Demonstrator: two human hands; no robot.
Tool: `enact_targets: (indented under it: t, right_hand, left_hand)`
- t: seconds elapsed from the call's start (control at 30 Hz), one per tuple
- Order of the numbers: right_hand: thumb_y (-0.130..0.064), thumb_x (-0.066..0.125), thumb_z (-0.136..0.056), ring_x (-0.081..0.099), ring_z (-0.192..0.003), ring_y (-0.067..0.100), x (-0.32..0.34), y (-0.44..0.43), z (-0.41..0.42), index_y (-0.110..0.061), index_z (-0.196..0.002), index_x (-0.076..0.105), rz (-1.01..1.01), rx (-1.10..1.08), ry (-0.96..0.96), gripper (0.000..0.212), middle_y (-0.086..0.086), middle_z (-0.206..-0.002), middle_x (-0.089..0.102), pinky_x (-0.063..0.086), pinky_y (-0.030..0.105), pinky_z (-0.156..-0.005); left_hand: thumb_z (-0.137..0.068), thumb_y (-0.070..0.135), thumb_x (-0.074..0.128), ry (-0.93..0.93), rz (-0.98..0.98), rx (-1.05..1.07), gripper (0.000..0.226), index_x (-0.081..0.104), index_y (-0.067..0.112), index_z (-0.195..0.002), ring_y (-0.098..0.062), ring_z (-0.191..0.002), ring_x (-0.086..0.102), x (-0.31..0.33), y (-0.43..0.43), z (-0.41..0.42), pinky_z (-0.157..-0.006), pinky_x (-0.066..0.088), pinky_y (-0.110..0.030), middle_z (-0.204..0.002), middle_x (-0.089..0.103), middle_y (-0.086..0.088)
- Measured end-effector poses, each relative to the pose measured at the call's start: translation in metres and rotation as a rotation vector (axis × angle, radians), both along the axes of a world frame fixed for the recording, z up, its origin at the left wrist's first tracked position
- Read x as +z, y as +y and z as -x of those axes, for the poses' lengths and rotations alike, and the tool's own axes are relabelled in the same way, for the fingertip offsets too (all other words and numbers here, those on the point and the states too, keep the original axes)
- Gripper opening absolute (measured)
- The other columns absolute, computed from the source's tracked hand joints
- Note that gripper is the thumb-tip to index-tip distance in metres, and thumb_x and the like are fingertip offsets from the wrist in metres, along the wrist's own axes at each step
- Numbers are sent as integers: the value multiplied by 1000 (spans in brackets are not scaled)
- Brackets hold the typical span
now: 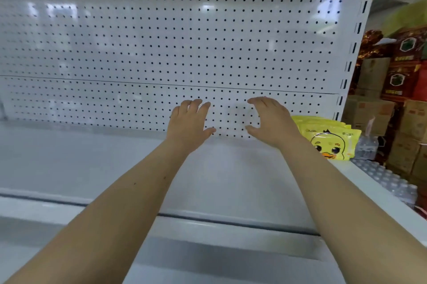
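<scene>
Both my arms reach forward over a white store shelf (92, 163). My left hand (188, 121) and my right hand (271, 119) hover near the back of the shelf, palms facing each other with a gap between them. The fingers of both are relaxed and hold nothing. Just right of my right hand stands a stack of yellow packs with a cartoon duck face (328, 140), at the shelf's right end. Neither hand touches the packs.
A white pegboard back panel (184, 41) rises behind the shelf. To the right stand cardboard boxes (374, 112), red and brown gift boxes (402, 75), and wrapped packs of water bottles (388, 179). A lower shelf lip (208, 226) lies in front.
</scene>
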State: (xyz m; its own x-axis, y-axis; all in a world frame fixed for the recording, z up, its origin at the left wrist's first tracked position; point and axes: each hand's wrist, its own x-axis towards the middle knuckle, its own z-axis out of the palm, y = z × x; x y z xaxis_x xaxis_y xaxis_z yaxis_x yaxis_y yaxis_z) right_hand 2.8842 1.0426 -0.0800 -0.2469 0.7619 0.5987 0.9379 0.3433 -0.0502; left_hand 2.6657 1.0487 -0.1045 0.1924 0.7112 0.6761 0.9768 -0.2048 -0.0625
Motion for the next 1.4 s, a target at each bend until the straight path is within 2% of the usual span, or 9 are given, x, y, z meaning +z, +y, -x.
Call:
enact_targets:
  t: [0.13, 0.5, 0.73, 0.83, 0.97, 1.03, 1.23, 1.4]
  right_hand:
    - [-37, 64, -85, 36, -133, 22, 2, -12, 103, -18, -144, 34, 91, 175, 31, 69, 3, -145, 40, 31, 34, -105]
    - [-35, 64, -86, 37, -130, 23, -18, -87, 416, -19, -143, 34, 177, 569, 6, 66, 3, -143, 39, 37, 35, -96]
    - [-30, 64, -85, 37, -130, 23, -60, -157, 559, -17, -142, 36, 250, 840, -22, 64, 4, -144, 39, 37, 34, -99]
    - [-27, 64, -83, 40, -127, 25, -83, -184, 599, -16, -139, 40, 290, 914, -58, 63, 7, -139, 44, 40, 36, -98]
    - [-31, 64, -84, 39, -129, 25, -124, -221, 635, -15, -142, 37, 392, 1011, -87, 66, 7, -143, 41, 38, 35, -100]
    - [-30, 65, -84, 40, -129, 26, -152, -237, 644, -16, -142, 37, 439, 1054, -119, 65, 7, -142, 42, 38, 36, -99]
    - [-37, 67, -82, 39, -131, 27, -249, -268, 643, -19, -143, 36, 575, 1051, -304, 71, 5, -145, 41, 37, 41, -105]
    - [-41, 63, -85, 36, -133, 25, -303, -275, 629, -20, -145, 32, 656, 1028, -407, 71, 3, -147, 38, 36, 39, -106]
  left_hand:
    - [-90, 50, 52, -7, 10, 136, 68, 25, 21, -146, -25, -139, 19, 3, -40, 95, -110, 18, -39, -151, 26, 0]
    - [-91, 47, 52, 6, 53, 577, 64, 32, 17, -143, -26, -137, 26, -28, -205, 367, -108, 26, -39, -148, 34, -2]
    - [-90, 47, 53, -51, 73, 799, 63, 33, 20, -144, -25, -136, 26, -54, -308, 481, -111, 26, -40, -148, 34, -2]
    - [-90, 47, 53, -97, 116, 885, 64, 33, 19, -144, -24, -137, 26, -77, -348, 506, -110, 26, -39, -148, 35, 0]
    - [-90, 46, 54, -153, 131, 963, 57, 40, 23, -140, -22, -133, 31, -125, -404, 522, -105, 30, -38, -142, 43, 3]
    - [-90, 48, 53, -195, 201, 1016, 56, 40, 24, -140, -22, -132, 33, -157, -433, 523, -104, 31, -38, -140, 44, 4]
    - [-91, 54, 47, -364, 411, 1143, 60, 35, 26, -143, -22, -137, 27, -259, -492, 513, -107, 29, -40, -147, 37, 4]
    - [-90, 54, 49, -402, 507, 1150, 61, 36, 26, -143, -22, -141, 16, -302, -504, 499, -111, 25, -42, -151, 28, 4]
